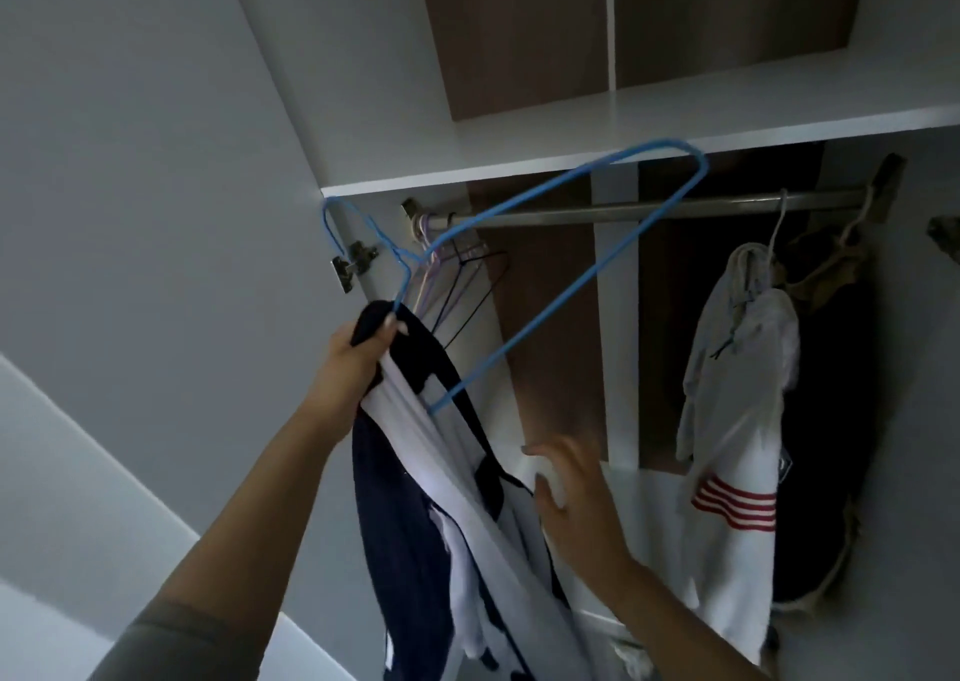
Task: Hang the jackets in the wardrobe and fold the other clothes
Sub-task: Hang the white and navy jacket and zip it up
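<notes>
At the left of centre, the left hand (363, 353) is curled tight around the dark collar of a navy-and-white jacket of soft cloth (447, 498), and appears to pinch the neck of a thin blue wire hanger (519, 275) along with it. The jacket hangs limp from that grip down to the bottom edge of the frame; one hanger arm disappears into the cloth, while the other juts bare toward the upper middle. The garment looks light and floppy and likely to slide off smooth wire, so it is best held at the collar and shoulders, the hanger by its neck. The wire would probably flex under a twist.

Behind, spare wire hangers (462, 275) dangle at the left end of a metal wardrobe rail (649, 210). Lower centre, the right hand (576, 493) has loosely bent fingers around a fold of white fabric, seemingly the jacket's other side. At the right, a white garment with red stripes (727, 420) hangs on the rail beside a dark garment (831, 420).
</notes>
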{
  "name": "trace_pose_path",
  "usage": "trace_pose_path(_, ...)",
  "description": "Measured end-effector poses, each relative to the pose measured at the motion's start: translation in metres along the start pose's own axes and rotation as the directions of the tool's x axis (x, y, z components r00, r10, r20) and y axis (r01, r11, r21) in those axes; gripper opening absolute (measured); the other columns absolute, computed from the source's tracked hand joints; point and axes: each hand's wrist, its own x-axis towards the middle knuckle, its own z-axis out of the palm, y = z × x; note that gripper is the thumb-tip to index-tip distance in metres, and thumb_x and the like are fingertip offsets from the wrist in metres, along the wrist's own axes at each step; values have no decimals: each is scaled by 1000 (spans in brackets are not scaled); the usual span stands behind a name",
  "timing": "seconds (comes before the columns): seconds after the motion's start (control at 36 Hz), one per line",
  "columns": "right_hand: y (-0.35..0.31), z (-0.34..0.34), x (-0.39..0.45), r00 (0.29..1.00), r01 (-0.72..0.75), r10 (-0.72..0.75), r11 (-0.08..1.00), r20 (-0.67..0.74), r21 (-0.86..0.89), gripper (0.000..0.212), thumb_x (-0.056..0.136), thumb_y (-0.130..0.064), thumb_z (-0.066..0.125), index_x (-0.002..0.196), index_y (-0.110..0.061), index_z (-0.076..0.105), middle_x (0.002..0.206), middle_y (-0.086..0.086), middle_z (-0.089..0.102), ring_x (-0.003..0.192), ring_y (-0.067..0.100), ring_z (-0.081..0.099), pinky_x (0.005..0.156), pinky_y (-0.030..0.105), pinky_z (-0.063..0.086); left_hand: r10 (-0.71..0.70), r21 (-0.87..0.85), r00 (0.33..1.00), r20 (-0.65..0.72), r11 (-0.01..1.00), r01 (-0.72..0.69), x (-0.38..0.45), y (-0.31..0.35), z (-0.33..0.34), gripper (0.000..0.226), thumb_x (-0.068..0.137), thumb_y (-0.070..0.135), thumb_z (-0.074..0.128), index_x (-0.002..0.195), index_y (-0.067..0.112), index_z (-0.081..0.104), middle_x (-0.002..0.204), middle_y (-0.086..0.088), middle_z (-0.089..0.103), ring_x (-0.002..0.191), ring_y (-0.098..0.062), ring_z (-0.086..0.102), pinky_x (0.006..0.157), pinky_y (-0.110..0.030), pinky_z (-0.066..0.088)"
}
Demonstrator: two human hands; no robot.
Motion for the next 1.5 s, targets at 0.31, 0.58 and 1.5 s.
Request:
trace_pose_path(0.31,4,93,76,717,-302,124,942,686,146,80,92,-23,64,154,-25,13,149,-7,36,136,8,35,113,23,28,-12,-62,1000,29,998,13,-19,34,-40,22,82,33,60,82,16,73,74,-5,72,69,-20,70,61,-27,57)
trace_pose_path(0.58,33,116,94,644,-695,441,678,625,239,13,96,-16,57,91,-7,65,75,-2,64,71,12,60,59,13,45,-91,51,986,-143,994,99,-30,29,-115,27,95,21,54,76,15,72,67,0,72,63,-12,70,56,-18,54)
trace_pose_path(1.5,7,-120,179,828,-221,392,885,401,-409,22,88,-6,64,68,-14,60,77,5,60,77,18,56,62,25,40,-59,590,927,371,786,-186,-41,-15,17,8,93,20,63,88,23,70,77,5,71,69,1,62,65,-13,44)
